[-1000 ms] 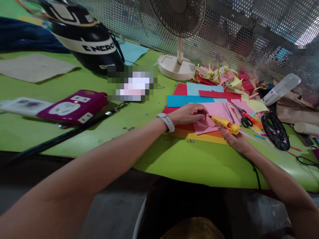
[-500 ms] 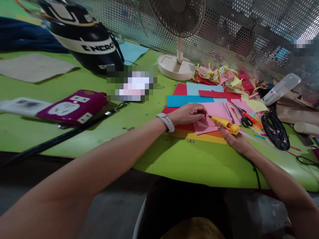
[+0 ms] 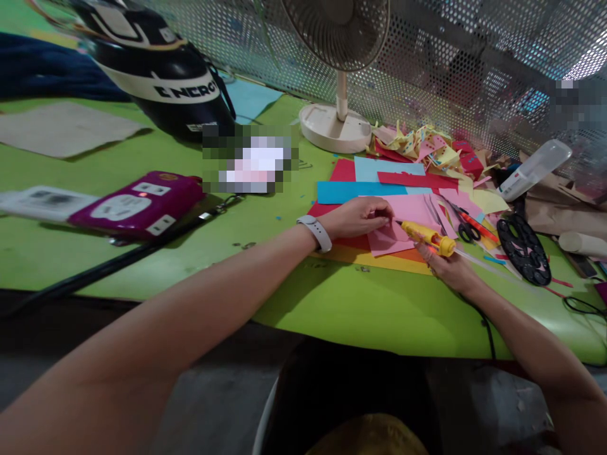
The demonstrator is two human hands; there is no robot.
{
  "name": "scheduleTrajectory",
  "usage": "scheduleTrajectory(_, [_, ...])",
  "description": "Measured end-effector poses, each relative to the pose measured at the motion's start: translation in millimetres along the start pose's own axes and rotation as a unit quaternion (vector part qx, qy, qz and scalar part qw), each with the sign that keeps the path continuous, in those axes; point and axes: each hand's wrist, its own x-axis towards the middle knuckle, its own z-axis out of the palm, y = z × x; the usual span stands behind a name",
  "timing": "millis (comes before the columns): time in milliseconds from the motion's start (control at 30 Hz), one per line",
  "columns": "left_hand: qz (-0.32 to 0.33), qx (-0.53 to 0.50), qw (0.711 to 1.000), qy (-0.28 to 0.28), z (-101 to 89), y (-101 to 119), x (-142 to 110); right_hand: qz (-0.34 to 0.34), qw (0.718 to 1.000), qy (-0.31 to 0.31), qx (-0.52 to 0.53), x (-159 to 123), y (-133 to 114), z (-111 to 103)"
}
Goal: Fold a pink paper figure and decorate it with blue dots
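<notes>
My left hand (image 3: 367, 216), with a pale watch band on its wrist, is closed in a pinch at a piece of pink paper (image 3: 386, 243). Its fingertips partly hide the pinched edge. In my right hand (image 3: 448, 268) is a yellow hot glue gun (image 3: 429, 237), its dark nozzle pointing left, close to the left fingertips. A clear glue stick (image 3: 488, 261) extends from the gun's back end. Under the hands lie red, orange and pink sheets, with a blue strip (image 3: 360, 191) behind. Scissors (image 3: 468, 231) lie just beyond the right hand.
A white fan (image 3: 336, 129) stands at the back before a perforated metal screen. Paper scraps (image 3: 431, 145), a clear bottle (image 3: 538, 169) and a black palette-like tray (image 3: 524, 249) are at right. A purple power strip (image 3: 140, 205), black strap and large black jug (image 3: 161, 88) occupy the left.
</notes>
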Motion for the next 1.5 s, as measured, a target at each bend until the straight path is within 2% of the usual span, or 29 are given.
scheduleTrajectory(333, [0.002,0.001,1.000,0.002,0.4,-1,0,0.010,0.999,-0.012,-0.031,-2,-5,-2])
scheduleTrajectory(400, [0.001,-0.007,1.000,0.000,0.7,-1,0,-0.016,0.998,0.023,-0.060,-5,-8,-5])
scheduleTrajectory(467, [-0.004,-0.020,1.000,-0.001,0.8,-1,0,-0.073,0.989,0.086,-0.095,-9,-11,-9])
scheduleTrajectory(600, [-0.012,-0.022,1.000,0.001,0.7,0,-1,-0.181,0.952,0.182,-0.166,-11,-17,-25])
scheduleTrajectory(700, [-0.017,-0.034,0.999,0.001,1.1,-2,-2,-0.205,0.927,0.219,-0.228,-10,-15,-44])
scheduleTrajectory(767, [-0.021,-0.043,0.999,0.001,1.8,-5,-2,-0.192,0.911,0.236,-0.278,-12,-8,-61])
scheduleTrajectory(867, [-0.030,-0.047,0.998,0.002,3.1,-9,-2,-0.128,0.885,0.260,-0.364,-22,13,-92])
scheduleTrajectory(933, [-0.038,-0.046,0.998,0.003,3.9,-11,-1,-0.051,0.872,0.268,-0.406,-33,34,-112])
scheduleTrajectory(1033, [-0.048,-0.040,0.998,0.000,4.7,-11,0,0.106,0.856,0.251,-0.439,-49,68,-136])
scheduleTrajectory(1133, [-0.054,-0.038,0.998,0.003,5.0,-10,-1,0.191,0.853,0.217,-0.435,-60,95,-150])
scheduleTrajectory(1233, [-0.053,-0.035,0.998,0.004,5.0,-10,-1,0.218,0.858,0.209,-0.415,-68,110,-160])
scheduleTrajectory(1333, [-0.051,-0.027,0.998,0.006,4.8,-10,-1,0.216,0.884,0.144,-0.390,-76,110,-177])
scheduleTrajectory(1433, [-0.052,-0.024,0.998,0.005,4.8,-10,0,0.186,0.902,0.073,-0.384,-79,94,-194])
scheduleTrajectory(1500, [-0.051,-0.026,0.998,0.002,4.6,-10,0,0.147,0.905,0.091,-0.390,-73,74,-193])
